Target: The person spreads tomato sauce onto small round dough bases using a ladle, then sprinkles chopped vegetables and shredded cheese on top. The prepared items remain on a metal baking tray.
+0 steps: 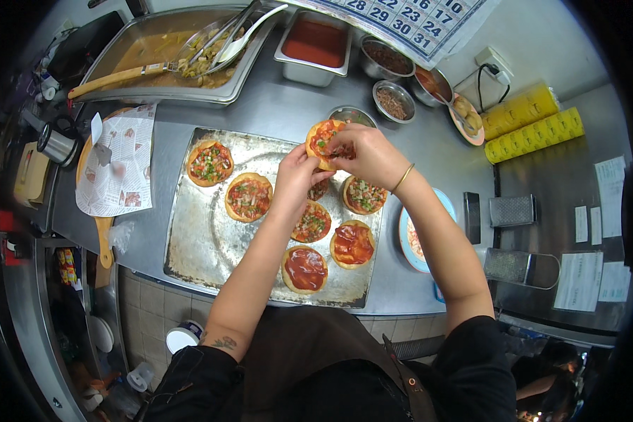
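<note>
My left hand (pixel 297 176) grips a mini pizza (pixel 322 138) by its near edge, raised above the far right part of a worn metal baking tray (pixel 197 250). My right hand (pixel 369 149) is over the right side of that pizza, its fingers pinched together; what they hold, if anything, is hidden. Red sauce and green bits show on the held pizza. Several more mini pizzas lie on the tray. Some, such as one topped pizza (pixel 248 197), carry chopped vegetables, while the sauced base (pixel 305 269) nearest me has only red sauce. My forearms partly cover the tray.
Behind the tray stand a metal bowl (pixel 352 114), a bowl of shredded topping (pixel 394 102) and a sauce pan (pixel 315 43). A large stew pan (pixel 243 83) holds utensils. A blue-rimmed plate (pixel 405 235) and graters (pixel 512 211) sit right; a paper-covered wooden board (pixel 104 235) lies left.
</note>
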`<state>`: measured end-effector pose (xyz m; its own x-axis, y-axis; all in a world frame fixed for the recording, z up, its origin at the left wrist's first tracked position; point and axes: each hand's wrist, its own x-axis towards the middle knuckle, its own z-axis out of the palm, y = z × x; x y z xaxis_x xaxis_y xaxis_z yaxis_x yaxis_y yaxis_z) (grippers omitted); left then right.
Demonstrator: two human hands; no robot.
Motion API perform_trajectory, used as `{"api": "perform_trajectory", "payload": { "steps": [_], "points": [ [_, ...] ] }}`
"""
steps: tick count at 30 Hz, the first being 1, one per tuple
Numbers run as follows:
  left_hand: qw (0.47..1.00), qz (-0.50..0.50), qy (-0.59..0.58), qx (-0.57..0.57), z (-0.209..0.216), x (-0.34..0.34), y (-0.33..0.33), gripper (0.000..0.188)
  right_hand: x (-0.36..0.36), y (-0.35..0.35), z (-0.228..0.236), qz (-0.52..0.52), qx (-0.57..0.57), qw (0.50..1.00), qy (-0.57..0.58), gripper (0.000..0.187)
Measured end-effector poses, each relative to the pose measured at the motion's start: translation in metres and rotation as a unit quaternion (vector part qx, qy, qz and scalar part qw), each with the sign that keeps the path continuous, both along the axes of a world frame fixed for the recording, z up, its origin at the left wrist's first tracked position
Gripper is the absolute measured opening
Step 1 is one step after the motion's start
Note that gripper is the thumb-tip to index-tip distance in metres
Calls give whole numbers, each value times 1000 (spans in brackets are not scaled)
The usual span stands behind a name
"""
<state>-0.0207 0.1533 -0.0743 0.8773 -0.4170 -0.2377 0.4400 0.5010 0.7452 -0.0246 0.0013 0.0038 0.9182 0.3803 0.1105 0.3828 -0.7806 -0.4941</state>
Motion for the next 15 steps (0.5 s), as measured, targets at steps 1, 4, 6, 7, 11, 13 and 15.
{"api": "perform_trajectory", "payload": {
  "steps": [1, 4, 6, 7, 11, 13, 15],
  "points": [
    [1000, 3, 4, 2, 1, -1, 0, 32, 1, -2, -1, -14, 2, 1000, -2, 16],
    [1000, 2, 9, -8, 3, -3, 0, 32, 5, -13, 0, -58, -11, 998, 9, 16],
    [1000, 5, 6, -7, 3, -4, 1, 33, 8, -18, 1, -72, -16, 997, -8, 15],
    [1000, 5, 5, -8, 3, -5, 1, 33, 9, -19, 2, -79, -19, 997, -17, 15],
    [1000, 14, -2, -12, 3, -7, 0, 33, 11, -12, 5, -84, 13, 996, -15, 14],
    [1000, 18, -2, -11, 2, -9, -1, 33, 12, -7, 0, -47, -8, 998, -30, 14],
    [1000, 15, 2, -7, 4, -9, 0, 33, 13, -9, -3, -44, -20, 998, -37, 14]
  ]
}}
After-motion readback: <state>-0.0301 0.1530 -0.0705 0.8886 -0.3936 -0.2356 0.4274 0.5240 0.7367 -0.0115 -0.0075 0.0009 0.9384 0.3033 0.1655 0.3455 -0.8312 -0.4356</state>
